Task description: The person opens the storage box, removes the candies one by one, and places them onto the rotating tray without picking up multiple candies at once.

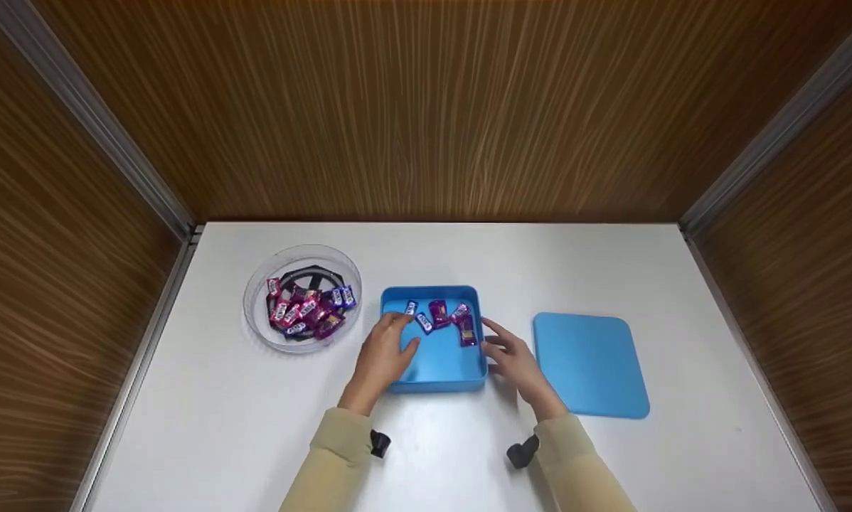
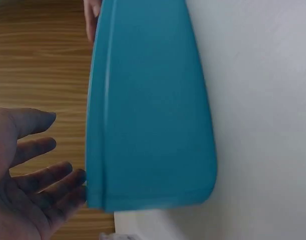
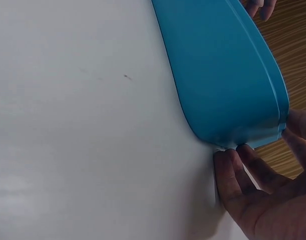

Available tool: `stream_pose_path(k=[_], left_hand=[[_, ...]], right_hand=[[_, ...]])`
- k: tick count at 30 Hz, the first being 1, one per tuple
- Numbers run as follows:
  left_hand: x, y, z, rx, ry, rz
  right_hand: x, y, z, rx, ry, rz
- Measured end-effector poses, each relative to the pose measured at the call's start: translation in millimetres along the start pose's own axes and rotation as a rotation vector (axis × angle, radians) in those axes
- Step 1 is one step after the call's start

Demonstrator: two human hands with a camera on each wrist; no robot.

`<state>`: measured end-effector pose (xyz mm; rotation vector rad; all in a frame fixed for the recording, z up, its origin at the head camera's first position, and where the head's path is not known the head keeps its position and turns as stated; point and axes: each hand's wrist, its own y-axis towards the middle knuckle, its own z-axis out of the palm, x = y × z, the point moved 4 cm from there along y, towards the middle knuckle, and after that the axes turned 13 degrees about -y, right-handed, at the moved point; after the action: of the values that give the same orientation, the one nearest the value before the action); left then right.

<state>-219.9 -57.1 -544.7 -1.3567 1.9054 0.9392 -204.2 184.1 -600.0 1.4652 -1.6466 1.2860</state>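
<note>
A shallow blue square box (image 1: pixel 444 363) stands on the white table, with several small wrapped candies (image 1: pixel 438 313) in its far half, purple and blue-white. My left hand (image 1: pixel 385 352) is over the box's left rim, thumb above the inside. In the left wrist view the left hand's fingers (image 2: pixel 52 175) are spread and loosely extended beside the rim, holding nothing. On the opposite side, my right hand (image 1: pixel 515 359) touches the right wall from outside. The right wrist view shows its fingertips (image 3: pixel 225 160) against the blue wall, fingers fairly straight.
Left of the box stands a round clear dish (image 1: pixel 253 328) with several red, purple and blue wrapped candies. A flat blue square lid (image 1: pixel 593 366) lies on the white table (image 1: pixel 689 455) at the right. Wood-patterned panels (image 1: pixel 433 114) enclose the back and sides.
</note>
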Motion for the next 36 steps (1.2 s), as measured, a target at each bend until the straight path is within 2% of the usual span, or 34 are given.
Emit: stream_pose_path(k=[7, 14, 16, 22, 28, 31, 36], left_hand=[[-9.3, -0.8, 29.6, 0.093, 0.030, 0.016], [-21.2, -0.1, 62.9, 0.216, 0.073, -0.017], [-24.7, 0.5, 70.0, 0.234, 0.097, -0.015], [-30.9, 2.3, 83.5, 0.244, 0.138, -0.014], [-30.3, 4.0, 94.1, 0.262, 0.220, 0.069], [-28.8, 5.1, 97.2, 0.287, 0.254, 0.091], [-26.2, 7.2, 101.5, 0.335, 0.272, 0.071]], right_hand=[[1, -0.5, 1, -0.032, -0.034, 0.020], [0, 0.7, 0, -0.032, -0.006, 0.006], [7, -3.1, -1, -0.022, -0.002, -0.003], [4, -2.3, -1, -0.045, 0.008, -0.002], [-1, 1.3, -1, -0.041, 0.019, 0.000], [-1, 1.0, -1, -0.025, 0.031, -0.005], [-1, 0.9, -1, -0.011, 0.052, -0.005]])
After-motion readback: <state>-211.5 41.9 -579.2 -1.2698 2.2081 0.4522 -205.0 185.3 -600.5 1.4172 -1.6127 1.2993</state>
